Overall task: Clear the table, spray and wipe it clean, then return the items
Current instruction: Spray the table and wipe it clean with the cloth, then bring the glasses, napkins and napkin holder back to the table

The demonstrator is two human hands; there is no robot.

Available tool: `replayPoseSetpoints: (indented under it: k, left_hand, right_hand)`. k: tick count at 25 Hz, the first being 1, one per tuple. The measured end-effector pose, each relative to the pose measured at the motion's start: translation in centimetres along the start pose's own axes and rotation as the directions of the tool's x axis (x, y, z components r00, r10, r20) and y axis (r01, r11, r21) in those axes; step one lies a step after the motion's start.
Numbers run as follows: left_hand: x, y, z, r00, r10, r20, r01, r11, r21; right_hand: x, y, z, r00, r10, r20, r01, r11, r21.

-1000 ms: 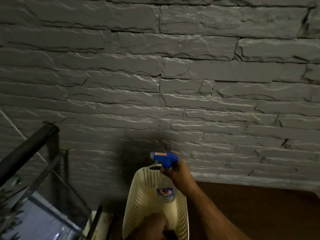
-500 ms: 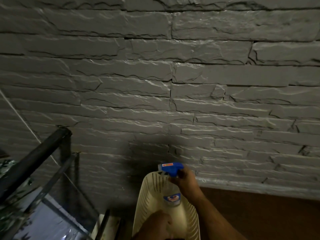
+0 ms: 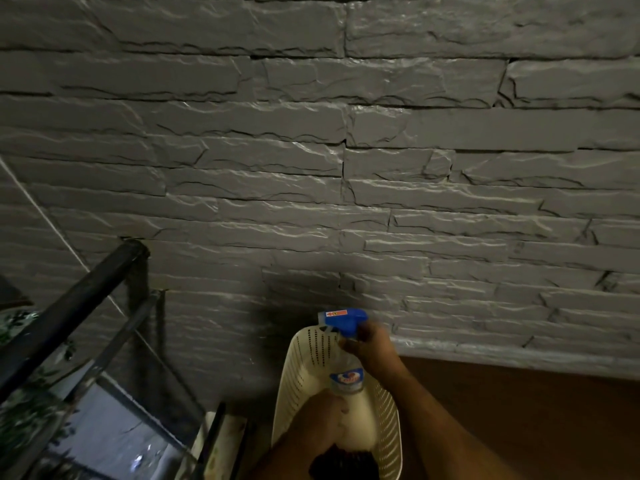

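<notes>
A right hand (image 3: 372, 348) is wrapped around the neck of a blue-topped spray bottle (image 3: 344, 362), which stands inside a cream perforated basket (image 3: 304, 372) at the counter's (image 3: 519, 410) left edge. The left hand (image 3: 329, 422) is curled around something low in the basket; what it holds is unclear. Lifting the bottle straight up should clear the rim.
</notes>
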State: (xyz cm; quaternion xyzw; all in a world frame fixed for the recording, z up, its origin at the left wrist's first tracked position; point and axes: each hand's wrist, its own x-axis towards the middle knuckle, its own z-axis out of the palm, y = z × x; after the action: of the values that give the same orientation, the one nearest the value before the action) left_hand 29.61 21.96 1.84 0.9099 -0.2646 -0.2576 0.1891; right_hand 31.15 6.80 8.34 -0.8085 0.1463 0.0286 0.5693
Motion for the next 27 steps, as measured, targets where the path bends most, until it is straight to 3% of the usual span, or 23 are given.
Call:
replayPoseSetpoints:
  k: [2, 7, 13, 18, 20, 23, 27]
  left_hand:
    - [-0.1, 0.2, -0.5, 1.000, 0.019, 0.003, -0.019, 0.999, -0.045]
    - [-0.4, 0.5, -0.9, 0.998, 0.058, -0.023, -0.057, 0.998, 0.030]
    - [-0.8, 0.8, -1.7, 0.990, 0.136, -0.037, -0.120, 0.954, 0.276]
    - [-3.7, 1.7, -2.9, 0.975, 0.062, -0.213, -0.026, 0.985, 0.170]
    - [-6.3, 3.1, -3.4, 0.964, -0.007, -0.265, 0.021, 0.999, 0.050]
    - [-10.4, 5.1, -3.7, 0.920, -0.128, -0.372, 0.143, 0.990, 0.014]
    - [-18.2, 9.1, -2.7, 0.860, -0.206, -0.468, 0.239, 0.971, 0.011]
  right_hand:
    - [-0.3, 0.0, -0.3, 1.000, -0.009, 0.007, 0.009, 0.999, -0.033]
    - [-1.0, 0.3, -0.8, 0.999, -0.046, -0.002, 0.045, 0.998, -0.046]
    - [-1.8, 0.8, -0.9, 0.994, -0.074, -0.078, 0.073, 0.997, -0.024]
    - [-3.6, 1.1, -1.7, 0.976, -0.125, -0.178, 0.108, 0.989, -0.099]
    - [-5.2, 0.8, -2.2, 0.969, -0.158, -0.191, 0.125, 0.977, -0.172]
    - [-7.7, 0.4, -2.9, 0.966, -0.210, -0.149, 0.173, 0.959, -0.223]
    - [-14.0, -1.7, -3.2, 0.975, -0.216, -0.050, 0.206, 0.966, -0.157]
